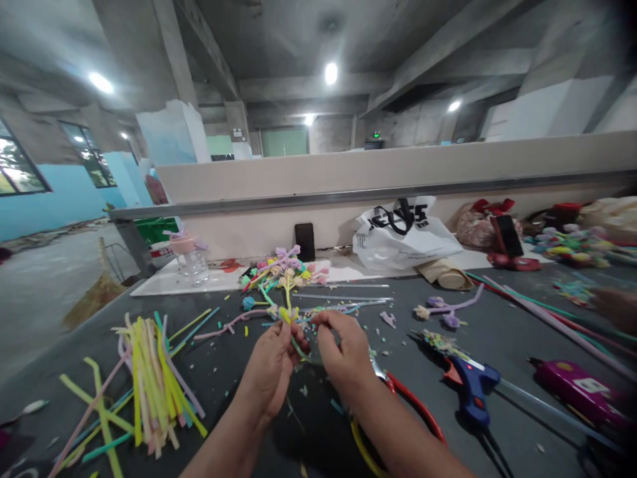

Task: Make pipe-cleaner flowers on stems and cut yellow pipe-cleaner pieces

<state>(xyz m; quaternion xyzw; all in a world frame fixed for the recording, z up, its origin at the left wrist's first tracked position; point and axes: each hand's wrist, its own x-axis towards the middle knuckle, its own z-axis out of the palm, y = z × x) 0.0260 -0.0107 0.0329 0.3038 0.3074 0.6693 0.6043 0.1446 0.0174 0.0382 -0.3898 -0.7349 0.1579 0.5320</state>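
Handling a fuzzy stem like this goes best with both pinches right next to each other, imo. The left hand (271, 368) has its grip closed on the lower part of the yellow-green flower stem (287, 311). The right hand (343, 352) is pinched shut on it just beside, maybe with a thin extra strand, but that's too small to be sure.

The stem is held roughly upright over the middle of the worktop (219, 358), toward its near edge. The pile of finished flowers (288, 269) lies further back.

I'd hold low and firm with the left so nothing spins, and work the right in short moves. Red-handled cutters (415, 405) lie right under the right wrist and the blue glue gun (470, 385) sits toward the right edge, so mind your elbows.
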